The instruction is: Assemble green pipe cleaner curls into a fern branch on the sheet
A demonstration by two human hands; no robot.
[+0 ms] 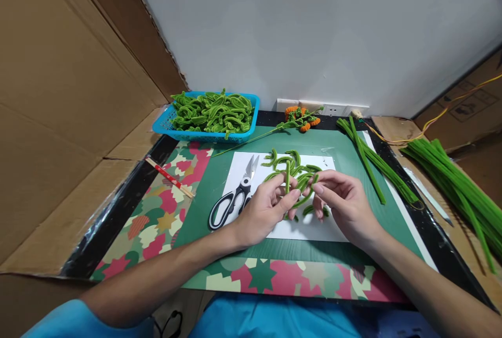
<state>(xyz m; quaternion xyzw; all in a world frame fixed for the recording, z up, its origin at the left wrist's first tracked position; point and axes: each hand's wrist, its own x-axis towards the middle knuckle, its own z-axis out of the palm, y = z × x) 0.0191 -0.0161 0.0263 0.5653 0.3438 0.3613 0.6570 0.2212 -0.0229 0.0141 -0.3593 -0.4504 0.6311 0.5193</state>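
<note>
Taking the two hands as the clock's centre and the wall as twelve, the left hand pinches a fuzzy green strip between thumb and fingers, one length standing upright. The right hand has thumb and fingertips closed on a curved green length that runs across to the left; whether both grip one piece, I cannot tell. Around and beneath them, curled green pieces lie scattered on white paper. The scissors, at nine o'clock and partly behind the left hand, point their slightly parted blades away from the person. A sleeve or forearm swinging that way could knock them, and fingers reaching there without looking might meet an edge. The strip seems bendy, so uneven pulling could kink it, while a loose pinch could drop it among lookalike pieces. Farther out, the blue basket at ten to eleven is heaped above its rim; a bump could spill some. An orange flower lies at twelve, tied green stems at two, and chopsticks at nine, all on the desk.
</note>
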